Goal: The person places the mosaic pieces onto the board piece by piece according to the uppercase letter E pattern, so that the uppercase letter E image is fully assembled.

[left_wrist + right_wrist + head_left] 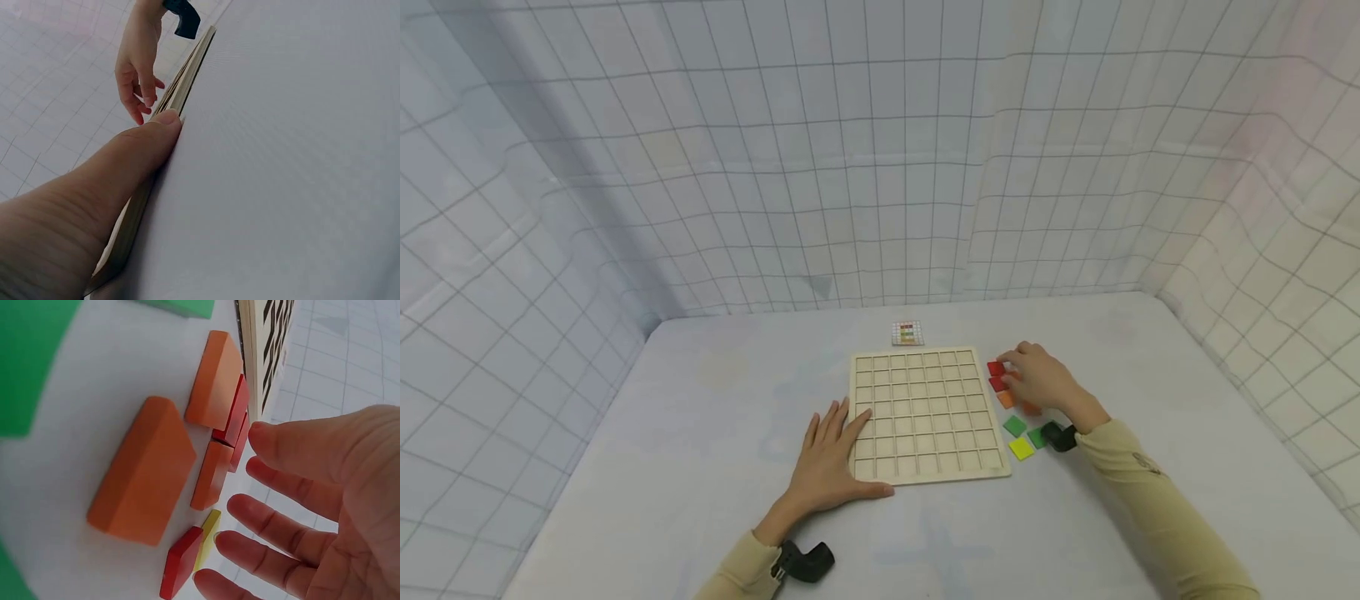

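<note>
A pale wooden board (917,408) with a grid of square recesses lies on the white table. My left hand (823,467) rests at its near left corner, fingers spread over the left edge and the thumb (147,140) along the near edge. My right hand (1047,382) is over flat tiles right of the board, its fingers loosely bent and apart, with no tile seen between them. Around it lie red tiles (996,367), orange tiles (147,475), green tiles (1015,426) and yellow ones (1022,448). The hand hides part of the group in the head view.
Behind the board lies a small card (907,334) printed with a coloured grid pattern. White cloth walls (895,167) with dark grid lines stand behind and at both sides of the table. Each wrist wears a black device (808,562).
</note>
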The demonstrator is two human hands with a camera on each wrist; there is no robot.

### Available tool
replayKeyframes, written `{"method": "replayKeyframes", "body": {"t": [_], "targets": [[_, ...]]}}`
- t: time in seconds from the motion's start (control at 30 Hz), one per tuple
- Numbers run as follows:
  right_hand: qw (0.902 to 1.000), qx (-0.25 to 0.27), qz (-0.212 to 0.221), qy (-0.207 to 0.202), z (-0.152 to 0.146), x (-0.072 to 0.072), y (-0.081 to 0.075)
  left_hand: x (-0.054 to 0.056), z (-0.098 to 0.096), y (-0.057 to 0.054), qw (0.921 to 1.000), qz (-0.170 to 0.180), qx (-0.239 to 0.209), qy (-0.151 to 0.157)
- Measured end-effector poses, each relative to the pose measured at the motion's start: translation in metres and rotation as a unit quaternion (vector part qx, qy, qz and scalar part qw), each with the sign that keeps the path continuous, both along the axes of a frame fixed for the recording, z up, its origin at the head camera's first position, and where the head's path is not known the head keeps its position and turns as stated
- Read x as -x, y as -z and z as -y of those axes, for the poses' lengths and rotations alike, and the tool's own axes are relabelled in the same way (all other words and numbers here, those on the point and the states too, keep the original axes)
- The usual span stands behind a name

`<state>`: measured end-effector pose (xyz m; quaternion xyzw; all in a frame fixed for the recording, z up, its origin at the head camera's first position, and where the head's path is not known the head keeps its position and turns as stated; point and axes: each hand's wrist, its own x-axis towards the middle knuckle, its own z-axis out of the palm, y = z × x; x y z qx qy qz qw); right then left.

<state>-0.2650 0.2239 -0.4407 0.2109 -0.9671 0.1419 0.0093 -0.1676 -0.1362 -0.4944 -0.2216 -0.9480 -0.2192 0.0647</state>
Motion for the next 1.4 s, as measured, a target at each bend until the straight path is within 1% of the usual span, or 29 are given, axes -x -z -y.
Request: {"method": "replayKeyframes", "body": {"t": [0.2,0.37,0.5,0.7,0.9,1.13,1.4], "targets": [[0.9996,-0.001,0.023,0.018,0.003,0.011,0.001,0.001,-0.001,0.0,0.9999,-0.016,0.005,-0.003],[0.999,0.0,0.038,0.026,0.002,0.017,0.003,0.0,-0.002,0.001,0.9998,-0.009,0.013,-0.012],[0.9983,0.017,0.05,0.025,0.001,0.018,0.001,0.0,-0.004,0.001,0.9997,-0.006,0.016,-0.019],[0.9957,0.051,0.073,0.023,0.0,0.021,0.001,-0.001,-0.003,-0.001,0.9996,0.0,0.009,-0.026],[0.9933,0.068,0.086,0.033,-0.003,0.025,0.003,-0.001,-0.004,-0.001,0.9997,-0.006,0.006,-0.023],[0.9894,0.097,0.095,0.051,-0.003,0.026,0.004,-0.001,-0.003,-0.001,0.9996,-0.012,0.011,-0.022],[0.9868,0.106,0.09,0.082,-0.002,0.021,0.004,0.0,-0.003,0.001,0.9996,-0.007,0.018,-0.02]]}}
